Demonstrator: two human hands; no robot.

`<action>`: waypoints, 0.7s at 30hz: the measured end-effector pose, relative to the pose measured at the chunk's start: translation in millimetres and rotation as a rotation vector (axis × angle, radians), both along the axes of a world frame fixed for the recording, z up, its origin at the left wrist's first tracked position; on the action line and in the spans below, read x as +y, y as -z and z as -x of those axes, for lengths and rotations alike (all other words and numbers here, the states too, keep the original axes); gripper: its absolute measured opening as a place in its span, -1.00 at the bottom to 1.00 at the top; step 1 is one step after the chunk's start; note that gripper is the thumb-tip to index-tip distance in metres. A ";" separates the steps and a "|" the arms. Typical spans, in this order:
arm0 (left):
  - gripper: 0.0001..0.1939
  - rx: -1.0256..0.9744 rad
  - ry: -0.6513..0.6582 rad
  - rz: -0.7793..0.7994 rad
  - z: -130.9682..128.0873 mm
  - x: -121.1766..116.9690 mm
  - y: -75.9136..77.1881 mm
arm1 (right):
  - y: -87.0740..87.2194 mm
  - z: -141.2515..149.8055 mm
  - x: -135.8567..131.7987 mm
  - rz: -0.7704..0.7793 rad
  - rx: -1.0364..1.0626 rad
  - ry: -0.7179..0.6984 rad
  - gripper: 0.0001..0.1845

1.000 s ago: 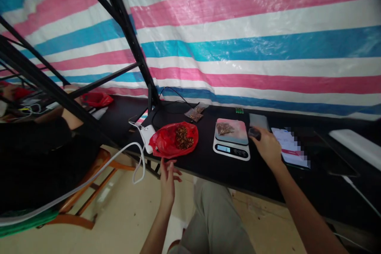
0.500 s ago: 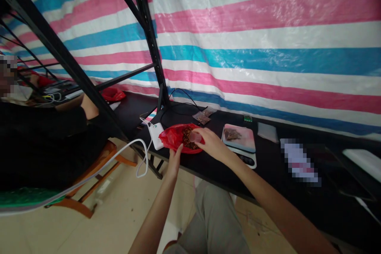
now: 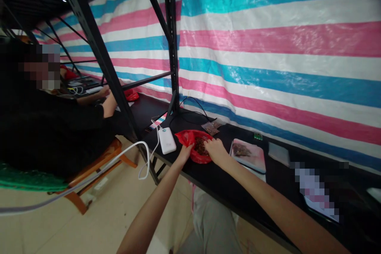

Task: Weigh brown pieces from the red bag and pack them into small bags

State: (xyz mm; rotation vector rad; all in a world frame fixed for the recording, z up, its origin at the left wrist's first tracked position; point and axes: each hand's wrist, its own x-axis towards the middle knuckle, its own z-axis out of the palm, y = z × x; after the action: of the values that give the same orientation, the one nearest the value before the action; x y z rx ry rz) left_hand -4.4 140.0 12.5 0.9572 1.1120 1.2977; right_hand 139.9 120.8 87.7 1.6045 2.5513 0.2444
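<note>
Red plastic bag [image 3: 186, 136] lay between the fingers of our two hands, on the black table [image 3: 220, 176], its mouth open and dark brown pieces [image 3: 200, 145] showing inside. The fingers of our left hand [image 3: 185, 154] were narrow, closed on the near left part of the bag's edge. The fingers of our right hand [image 3: 216, 149] were bent down over the right side of the mouth, their tips at the brown pieces; we could not tell whether they were wide or narrow, or whether they held anything.

Left of our left fingers, and just beside the bag, we had a white power bank [image 3: 167, 141] with a white cable [image 3: 148, 158] near it. Just beyond our right fingers lay small filled packets [image 3: 212, 127]. To the right of those fingers, partly behind our forearm, was a scale [image 3: 254, 158] with a filled packet [image 3: 241, 150] on top. Farther right of the fingers we had small green things [image 3: 258, 136], a clear flat bag [image 3: 279, 153] and a phone [image 3: 318, 194]. Well to the left of our fingers sat another person [image 3: 59, 115] in black.
</note>
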 end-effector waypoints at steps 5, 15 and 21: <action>-0.53 -0.042 -0.015 -0.085 -0.9 -6.5 -6.2 | 2.3 5.8 0.4 -0.001 0.031 0.051 -0.69; -0.51 -0.259 -0.025 -0.104 -1.4 6.3 4.6 | 7.9 -2.8 9.2 0.028 0.169 0.098 -0.78; -0.55 -0.400 0.059 -0.124 -4.8 7.6 -7.2 | 17.0 -2.2 16.1 0.041 0.278 0.120 -0.75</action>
State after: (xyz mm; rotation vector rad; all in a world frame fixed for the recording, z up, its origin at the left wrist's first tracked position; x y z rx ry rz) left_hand 0.4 147.5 19.7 0.7686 0.6966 1.4452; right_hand 142.2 136.8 70.7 1.8855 2.6183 -0.0466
